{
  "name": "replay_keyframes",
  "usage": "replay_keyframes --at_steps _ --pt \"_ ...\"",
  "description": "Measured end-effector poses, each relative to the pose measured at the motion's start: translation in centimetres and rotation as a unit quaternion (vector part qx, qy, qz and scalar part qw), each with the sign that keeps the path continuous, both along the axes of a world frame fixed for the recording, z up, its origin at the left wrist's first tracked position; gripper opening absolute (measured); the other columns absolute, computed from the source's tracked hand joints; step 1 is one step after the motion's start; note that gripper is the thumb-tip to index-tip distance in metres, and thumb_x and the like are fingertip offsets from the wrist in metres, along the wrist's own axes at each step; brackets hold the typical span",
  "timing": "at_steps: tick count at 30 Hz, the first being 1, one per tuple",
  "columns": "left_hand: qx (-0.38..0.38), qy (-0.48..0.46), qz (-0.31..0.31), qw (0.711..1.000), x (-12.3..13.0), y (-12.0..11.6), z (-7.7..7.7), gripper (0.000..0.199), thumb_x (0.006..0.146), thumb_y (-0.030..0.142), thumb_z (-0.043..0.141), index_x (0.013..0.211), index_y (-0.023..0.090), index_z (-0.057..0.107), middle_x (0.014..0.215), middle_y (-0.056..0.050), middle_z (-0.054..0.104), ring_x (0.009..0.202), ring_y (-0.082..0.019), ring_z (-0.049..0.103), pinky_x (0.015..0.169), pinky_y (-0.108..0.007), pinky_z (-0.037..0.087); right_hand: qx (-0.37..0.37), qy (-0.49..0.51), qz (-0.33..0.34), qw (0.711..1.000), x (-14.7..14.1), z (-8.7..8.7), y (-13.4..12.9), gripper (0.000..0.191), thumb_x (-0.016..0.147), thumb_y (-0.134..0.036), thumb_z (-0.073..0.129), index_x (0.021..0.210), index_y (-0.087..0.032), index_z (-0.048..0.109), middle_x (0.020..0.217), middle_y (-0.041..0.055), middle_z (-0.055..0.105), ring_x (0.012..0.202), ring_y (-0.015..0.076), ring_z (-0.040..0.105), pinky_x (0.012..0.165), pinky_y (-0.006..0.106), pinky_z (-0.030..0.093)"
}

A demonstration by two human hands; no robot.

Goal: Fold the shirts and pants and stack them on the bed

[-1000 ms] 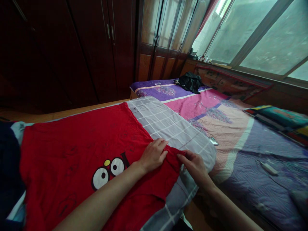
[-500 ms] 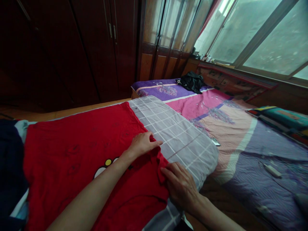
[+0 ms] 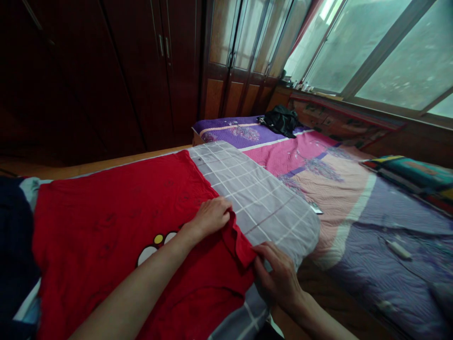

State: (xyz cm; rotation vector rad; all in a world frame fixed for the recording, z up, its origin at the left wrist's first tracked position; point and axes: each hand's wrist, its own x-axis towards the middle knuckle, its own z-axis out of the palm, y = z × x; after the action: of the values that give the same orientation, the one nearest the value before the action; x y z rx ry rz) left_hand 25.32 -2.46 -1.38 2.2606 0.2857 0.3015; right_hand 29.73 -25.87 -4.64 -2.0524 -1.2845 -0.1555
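Pinching red shirt point(image 3: 130, 215) (its edge) — right hand point(image 3: 281, 276)

A red garment point(image 3: 116, 203) lies on checked cloth point(image 3: 255, 193), 1 edge bunched.

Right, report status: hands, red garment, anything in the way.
Left hand gripping red garment, right hand pinching its edge. Mostly spread over checked cloth. Left forearm partly covers printed design.

The left hand point(image 3: 212, 215), near the centre of the frame, and the right hand point(image 3: 278, 271), lower and further right, are both left bare. The left forearm point(image 3: 141, 288) is uncovered and slender, broadened toward the bottom edge; the right forearm point(image 3: 314, 314) is likewise uncovered, cut off by that edge.
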Motion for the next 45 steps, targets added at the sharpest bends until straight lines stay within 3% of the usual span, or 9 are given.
replay_keyframes --at_steps 2,6,10,13,17,23,29,36,45 --pt "-0.039 -0.008 0.050 0.998 0.5 -0.2 -0.6 0.016 0.075 0.012 0.048 0.079 0.017 0.063 0.075 -0.005 0.062 0.079 -0.022 0.063 0.072 -0.030 0.046 0.013 0.128 -0.075 0.989 0.5 0.3 -0.1 0.015 0.082 -0.024 0.050 0.081 -0.018 0.064 0.066 0.0020 0.063 0.060 0.0160 0.058 0.057 0.027 0.044" --pt "-0.142 0.011 0.081 0.986 1.7 -0.2 -1.7 0.025 0.081 0.010 0.036 0.095 0.015 0.057 0.059 0.001 0.059 0.050 -0.014 0.062 0.048 -0.020 0.044 0.021 0.391 -0.161 0.906 1.9 1.3 0.0 0.020 0.074 -0.037 0.056 0.075 -0.018 0.060 0.050 -0.0016 0.058 0.044 0.0140 0.052 0.043 0.024 0.039" --pt "-0.217 0.022 0.078 0.973 2.2 -0.7 -2.6 0.032 0.083 0.009 0.033 0.103 0.014 0.057 0.052 0.004 0.056 0.044 -0.012 0.061 0.040 -0.017 0.043 0.029 0.460 -0.167 0.872 2.5 1.4 0.2 0.019 0.069 -0.034 0.059 0.077 -0.017 0.059 0.045 -0.0041 0.055 0.039 0.0119 0.050 0.040 0.021 0.036" --pt "-0.242 0.019 0.072 0.967 2.3 -0.8 -2.9 0.035 0.083 0.009 0.033 0.105 0.014 0.060 0.051 0.004 0.056 0.045 -0.012 0.061 0.041 -0.017 0.044 0.020 0.387 -0.156 0.909 2.2 0.8 0.0 0.022 0.072 -0.032 0.055 0.084 -0.016 0.063 0.047 -0.0042 0.055 0.039 0.0118 0.049 0.039 0.022 0.035" --pt "-0.256 0.038 0.048 0.965 2.1 -0.3 -2.7 0.036 0.080 0.005 0.036 0.103 0.013 0.062 0.049 0.004 0.057 0.042 -0.010 0.059 0.040 -0.015 0.041 0.014 0.121 -0.090 0.988 1.2 0.2 -0.8 0.022 0.082 -0.024 0.049 0.092 -0.018 0.067 0.059 -0.0004 0.062 0.052 0.0140 0.058 0.048 0.024 0.043" --pt "-0.268 0.081 0.029 0.960 1.6 0.8 -1.5 0.031 0.076 0.003 0.040 0.096 0.011 0.063 0.048 0.005 0.056 0.033 -0.006 0.050 0.035 -0.013 0.032 0.002 -0.110 0.029 0.993 0.3 0.5 -1.2 0.019 0.088 -0.015 0.051 0.098 -0.018 0.066 0.068 0.0015 0.058 0.061 0.0130 0.058 0.054 0.023 0.044" --pt "-0.296 0.127 0.012 0.947 1.0 1.1 -0.6 0.033 0.080 0.009 0.034 0.103 0.013 0.059 0.054 0.002 0.060 0.039 -0.009 0.057 0.034 -0.013 0.031 0.000 -0.056 0.012 0.998 -0.1 1.6 -0.1 0.019 0.090 -0.020 0.053 0.074 -0.018 0.063 0.069 0.0017 0.055 0.060 0.0118 0.054 0.056 0.024 0.043" --pt "-0.241 0.132 0.004 0.962 0.8 1.2 -1.0 0.020 0.083 0.031 0.048 0.088 0.014 0.058 0.061 0.002 0.058 0.039 -0.009 0.056 0.035 -0.015 0.030 -0.040 -0.115 0.089 0.988 -0.2 1.1 -0.4 0.020 0.082 -0.009 0.051 0.093 -0.019 0.063 0.107 0.0106 0.057 0.092 0.0221 0.056 0.072 0.033 0.049" --pt "-0.091 0.045 0.044 0.994 1.4 1.1 -2.3 0.021 0.062 0.005 0.053 0.077 0.015 0.064 0.076 -0.002 0.066 0.071 -0.015 0.060 0.064 -0.023 0.044 -0.078 -0.109 0.138 0.981 -0.5 2.1 -0.4 0.019 0.079 -0.006 0.049 0.084 -0.018 0.062 0.103 0.0105 0.058 0.093 0.0233 0.055 0.073 0.036 0.050"
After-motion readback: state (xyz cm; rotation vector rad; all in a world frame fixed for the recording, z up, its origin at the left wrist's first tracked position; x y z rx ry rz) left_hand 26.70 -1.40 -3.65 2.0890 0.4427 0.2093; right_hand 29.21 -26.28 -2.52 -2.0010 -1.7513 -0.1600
